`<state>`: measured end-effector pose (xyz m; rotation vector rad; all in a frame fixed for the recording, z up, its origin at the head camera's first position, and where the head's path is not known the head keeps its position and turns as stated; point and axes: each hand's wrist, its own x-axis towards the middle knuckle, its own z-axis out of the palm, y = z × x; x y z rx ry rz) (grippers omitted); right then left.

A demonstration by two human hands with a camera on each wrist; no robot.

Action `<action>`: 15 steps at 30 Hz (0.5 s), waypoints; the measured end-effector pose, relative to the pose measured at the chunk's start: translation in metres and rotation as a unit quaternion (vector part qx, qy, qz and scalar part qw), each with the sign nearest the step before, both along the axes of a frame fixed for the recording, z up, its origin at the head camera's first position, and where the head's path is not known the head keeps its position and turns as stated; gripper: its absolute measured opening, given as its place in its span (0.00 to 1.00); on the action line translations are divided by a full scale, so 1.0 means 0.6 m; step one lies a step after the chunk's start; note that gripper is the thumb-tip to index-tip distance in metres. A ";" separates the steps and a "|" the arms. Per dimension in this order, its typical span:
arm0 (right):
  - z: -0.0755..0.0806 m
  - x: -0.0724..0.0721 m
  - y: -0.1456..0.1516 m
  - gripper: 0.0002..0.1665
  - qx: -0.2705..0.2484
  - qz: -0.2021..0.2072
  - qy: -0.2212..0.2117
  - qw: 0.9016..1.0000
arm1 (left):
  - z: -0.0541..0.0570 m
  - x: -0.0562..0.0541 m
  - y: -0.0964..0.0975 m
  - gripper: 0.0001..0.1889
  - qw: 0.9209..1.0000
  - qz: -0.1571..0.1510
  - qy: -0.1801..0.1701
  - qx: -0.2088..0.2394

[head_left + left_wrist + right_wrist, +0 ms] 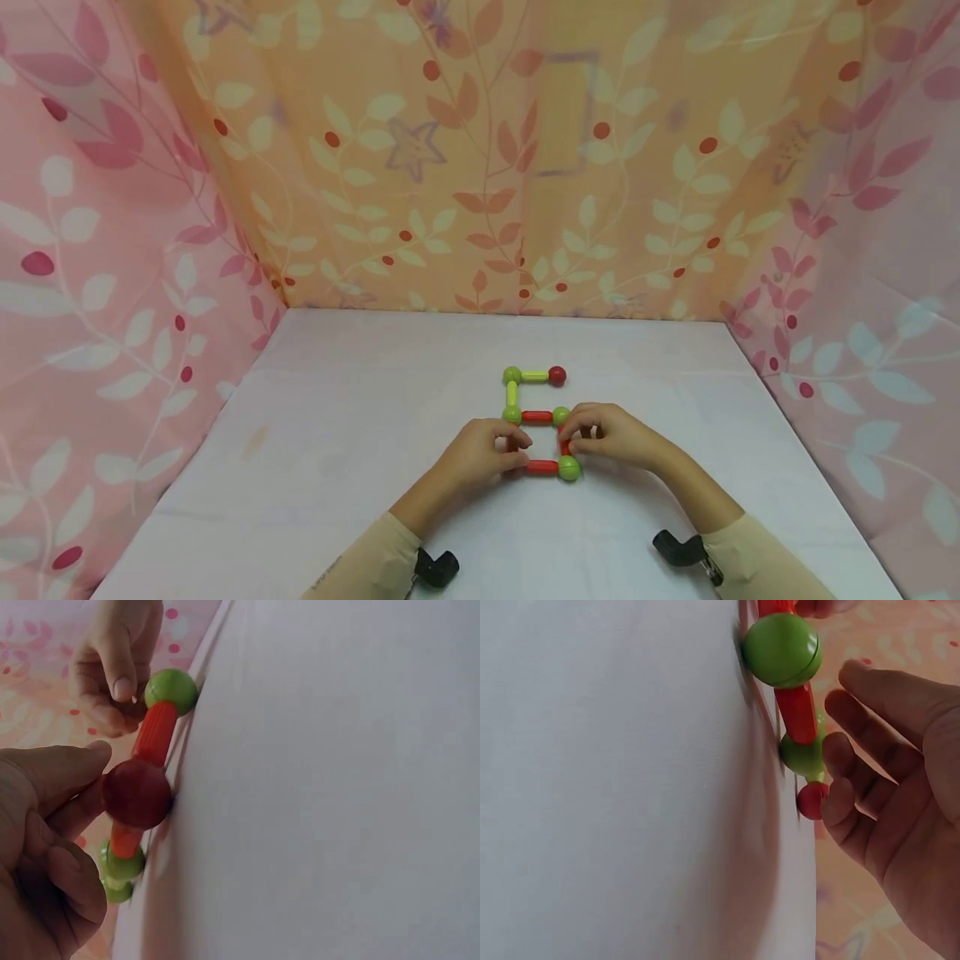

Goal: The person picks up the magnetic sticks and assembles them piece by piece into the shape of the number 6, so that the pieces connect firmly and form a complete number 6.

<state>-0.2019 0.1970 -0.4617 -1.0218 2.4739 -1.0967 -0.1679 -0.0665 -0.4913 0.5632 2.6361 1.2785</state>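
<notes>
Balls and rods joined in a digit-like figure lie on the white tabletop. Its upper part has yellow-green rods (534, 377), two green balls and a red end ball (557, 377). Red rods (542, 467) form the lower square, with a green ball (569, 468) at the near right corner. At the near left corner, the thumb and forefinger of my left hand (474, 454) are right at a dark red ball (137, 794); I cannot tell whether they pinch it. My right hand (617, 433) is beside the right-hand red rod (796, 714), loosely bent fingers apart from it.
The white tabletop (337, 392) spreads around the figure. Flowered cloth walls stand at the back (480, 208), left (97, 333) and right (862, 275). Black fittings are attached at the left cuff (437, 570) and right cuff (678, 550).
</notes>
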 end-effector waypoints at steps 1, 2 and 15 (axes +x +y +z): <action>-0.001 0.001 0.001 0.09 -0.002 -0.009 0.008 1.000 | 0.005 -0.001 -0.005 0.09 1.000 0.003 -0.003 -0.003; -0.003 0.002 0.003 0.08 -0.004 -0.016 0.019 1.000 | 0.010 -0.002 -0.009 0.09 1.000 0.006 -0.005 -0.004; -0.005 0.020 0.029 0.06 0.028 -0.104 0.143 0.984 | 0.043 -0.008 -0.091 0.09 0.994 0.053 0.073 -0.068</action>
